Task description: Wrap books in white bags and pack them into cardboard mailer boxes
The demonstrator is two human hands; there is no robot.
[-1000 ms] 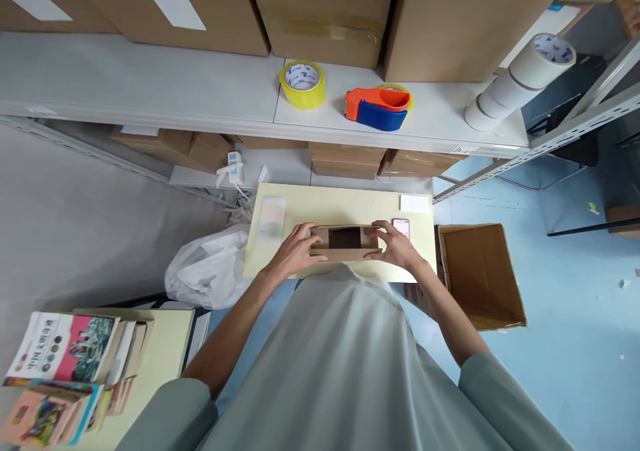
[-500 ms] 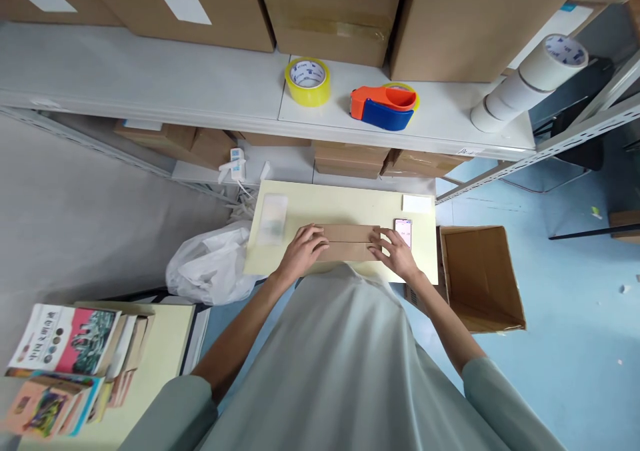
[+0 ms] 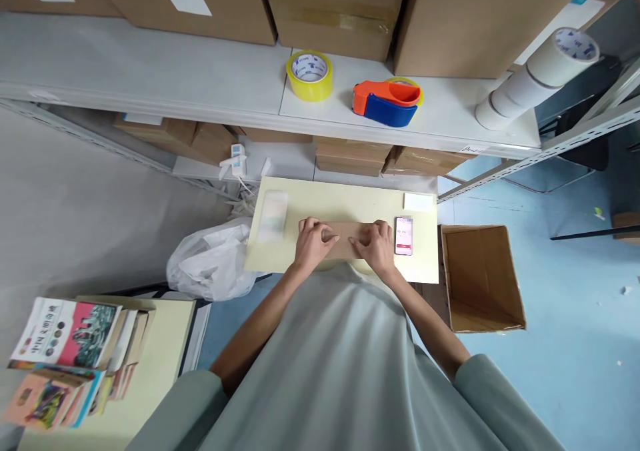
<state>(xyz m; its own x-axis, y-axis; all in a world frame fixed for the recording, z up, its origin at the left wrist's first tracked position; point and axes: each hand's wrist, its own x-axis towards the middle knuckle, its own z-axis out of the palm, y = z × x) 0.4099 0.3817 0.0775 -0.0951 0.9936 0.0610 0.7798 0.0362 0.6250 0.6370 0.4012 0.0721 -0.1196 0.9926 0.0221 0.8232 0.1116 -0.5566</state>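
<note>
A small, flat brown cardboard box (image 3: 345, 232) lies on the cream tabletop (image 3: 313, 194) close to my body. Around its left end my left hand (image 3: 313, 243) is closed, the fingers curled over the far side and the thumb pressing on top. My right hand (image 3: 376, 245) grips the right end the same way, its thumb pointing inward. Between the two thumbs a strip of bare cardboard shows. Both ends of the box are partly hidden by the hands. Just right of my right hand lies a phone (image 3: 404, 235) with its screen lit.
A clear plastic sheet (image 3: 274, 216) and a white card (image 3: 419, 202) lie on the table. An open carton (image 3: 480, 277) stands at right, a white plastic bag (image 3: 210, 261) at left. The shelf (image 3: 200, 71) holds yellow tape (image 3: 310, 76), a tape dispenser (image 3: 387, 104) and white rolls (image 3: 540, 81). Books (image 3: 70, 337) lie lower left.
Both hands have shifted inward along the box, and their thumbs now press on its top. The lengthwise seam seen earlier on the top no longer shows clearly.
</note>
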